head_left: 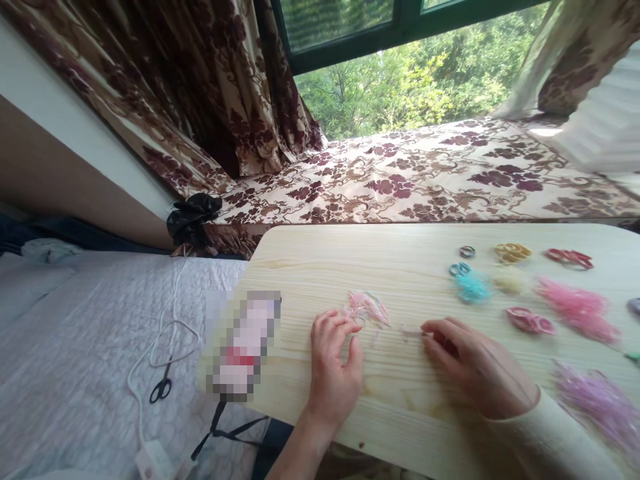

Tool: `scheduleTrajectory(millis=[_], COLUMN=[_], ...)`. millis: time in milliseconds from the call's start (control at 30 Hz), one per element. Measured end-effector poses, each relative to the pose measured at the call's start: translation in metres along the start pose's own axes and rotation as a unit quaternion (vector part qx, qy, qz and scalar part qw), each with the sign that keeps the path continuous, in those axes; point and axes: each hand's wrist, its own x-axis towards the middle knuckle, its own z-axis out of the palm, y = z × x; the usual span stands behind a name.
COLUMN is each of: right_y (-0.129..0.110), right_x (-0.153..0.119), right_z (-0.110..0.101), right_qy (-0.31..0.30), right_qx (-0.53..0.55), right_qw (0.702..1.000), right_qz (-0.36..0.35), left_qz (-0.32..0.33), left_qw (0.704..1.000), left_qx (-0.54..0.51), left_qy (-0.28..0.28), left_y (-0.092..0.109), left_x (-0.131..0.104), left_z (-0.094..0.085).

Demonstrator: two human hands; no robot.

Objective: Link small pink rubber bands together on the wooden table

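Note:
On the pale wooden table, my left hand (335, 360) rests with its thumb apart from its lightly bent fingers. Its fingertips are at the near edge of a small pile of thin pink and whitish strands (367, 308). To the right, the fingertips of my right hand (473, 363) are pinched together at the end of a thin pale pink strip (411, 331), which lies out toward the left. Another faint short strand (375, 339) is between the two hands. What the right palm covers is hidden.
Beyond my right hand are turquoise strands (473, 288), pink strands (577, 310), lilac strands (597, 400), yellow loops (513, 252), red loops (569, 257) and pink loops (530, 320). A blurred-out object (245, 347) lies at the table's left edge. Scissors (161, 390) and a white cable (160, 330) lie on the bed.

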Motion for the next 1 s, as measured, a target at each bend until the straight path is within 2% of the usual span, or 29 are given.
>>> scheduleTrajectory(millis=[267,433,533,667,767,867,1000], right_y=[-0.002,-0.007,-0.010,-0.009,0.000,0.021,0.057], right_x=[0.002,0.001,-0.008,-0.038,-0.071,-0.102,-0.123], right_z=[0.007,0.012,0.007,-0.013,-0.031,-0.049,-0.068], right_qy=[-0.008,0.016,0.021,0.043,0.075,0.114,0.085], right_qx=[-0.032,-0.074,-0.056,-0.026,-0.033,-0.058,-0.087], right_qw=[0.999,0.997,0.998,0.999,0.996,0.986,0.975], right_qz=[0.017,-0.001,-0.013,-0.008,0.027,0.110,0.185], left_qz=[0.006,0.013,0.018,0.023,0.024,0.032,0.045], left_qw=[1.000,1.000,1.000,1.000,1.000,0.999,0.999], left_qx=[0.002,0.007,0.008,0.002,0.002,0.003,0.011], left_qy=[-0.004,-0.004,-0.005,-0.005,-0.004,-0.011,-0.014], left_y=[-0.003,-0.005,-0.006,-0.010,-0.013,-0.016,-0.020], left_x=[-0.001,0.000,-0.001,-0.002,-0.003,-0.002,-0.002], left_z=[0.001,0.001,0.002,0.002,0.003,0.003,0.003])
